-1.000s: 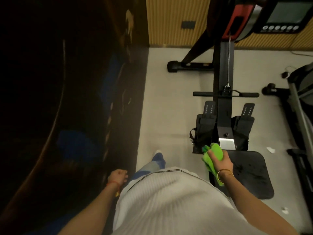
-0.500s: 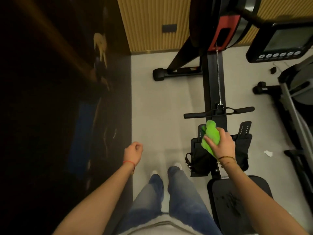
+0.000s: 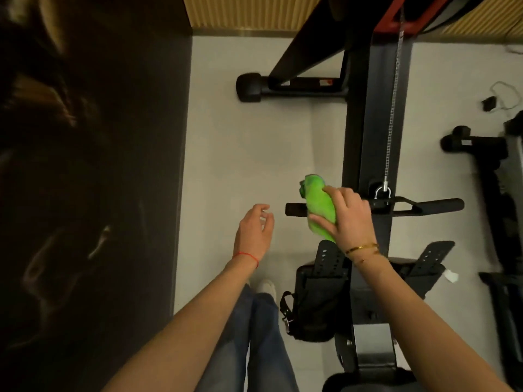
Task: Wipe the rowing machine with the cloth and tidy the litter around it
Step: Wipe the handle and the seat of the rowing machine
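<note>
The black rowing machine (image 3: 370,131) runs up the right half of the view, its pull handle (image 3: 430,205) lying crosswise on a chain. My right hand (image 3: 349,219) grips a bright green cloth (image 3: 318,206) and presses it on the left end of that handle. My left hand (image 3: 254,230) hovers just left of the handle's tip, fingers loosely apart, holding nothing. A small white scrap of litter (image 3: 450,275) lies on the floor by the right footrest (image 3: 430,263).
A dark glossy wall (image 3: 93,193) runs down the left side. Another black exercise machine (image 3: 498,171) stands at the right edge, with a small plug and cable (image 3: 489,103) on the floor. My legs and a white shoe (image 3: 264,287) are on the pale floor.
My right hand has carried the cloth forward from the seat rail, over the footrests, onto the handle. My left hand has risen and opened near the handle's end. I have stepped forward.
</note>
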Tool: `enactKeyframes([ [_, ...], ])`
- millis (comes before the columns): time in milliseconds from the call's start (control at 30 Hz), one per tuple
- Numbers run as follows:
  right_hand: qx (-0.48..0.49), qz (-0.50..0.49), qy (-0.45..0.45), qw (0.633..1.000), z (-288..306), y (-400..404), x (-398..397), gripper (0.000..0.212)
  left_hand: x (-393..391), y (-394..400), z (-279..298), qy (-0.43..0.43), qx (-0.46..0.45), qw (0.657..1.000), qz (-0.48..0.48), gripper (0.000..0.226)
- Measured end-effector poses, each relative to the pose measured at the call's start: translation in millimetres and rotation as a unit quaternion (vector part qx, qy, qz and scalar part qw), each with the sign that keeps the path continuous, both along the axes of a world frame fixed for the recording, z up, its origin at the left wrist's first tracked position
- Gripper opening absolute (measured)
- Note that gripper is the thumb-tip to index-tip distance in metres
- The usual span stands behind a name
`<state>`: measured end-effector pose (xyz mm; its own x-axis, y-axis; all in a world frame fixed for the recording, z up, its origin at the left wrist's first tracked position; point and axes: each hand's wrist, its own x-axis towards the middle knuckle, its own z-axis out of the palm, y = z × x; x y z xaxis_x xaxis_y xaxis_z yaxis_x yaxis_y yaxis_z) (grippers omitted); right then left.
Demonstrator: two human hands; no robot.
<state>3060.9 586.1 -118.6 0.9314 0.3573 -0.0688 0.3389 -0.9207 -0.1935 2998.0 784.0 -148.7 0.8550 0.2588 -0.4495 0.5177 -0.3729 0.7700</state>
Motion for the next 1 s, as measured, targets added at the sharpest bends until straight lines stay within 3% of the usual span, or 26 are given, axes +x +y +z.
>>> enactKeyframes([
  [167, -0.087, 0.134, -0.042, 0.986, -54.8, 6.6, 12.9, 0.074, 24.3, -21.4, -56.2, -0.005, -0.050, 0.999, -0.019, 0.028],
  [333, -0.107, 0.183, -0.074, 0.975, -59.8, -10.7, 27.2, 0.062, 36.7, -30.4, -76.2, -0.025, -0.078, 0.996, -0.021, 0.023],
  [533, -0.109, 0.150, -0.113, 0.976, -45.2, -58.0, 30.4, 0.065, 35.5, -31.1, -76.3, -0.037, -0.068, 0.997, -0.031, 0.027],
  [767, -0.093, 0.185, -0.075, 0.975, -65.2, 2.1, 32.5, 0.064, 33.8, -37.3, -70.4, -0.048, -0.056, 0.997, -0.017, 0.022],
  [1000, -0.079, 0.167, -0.087, 0.979, -48.6, -53.5, 32.3, 0.061, 30.7, -37.2, -67.2, -0.048, -0.048, 0.998, -0.007, 0.024],
])
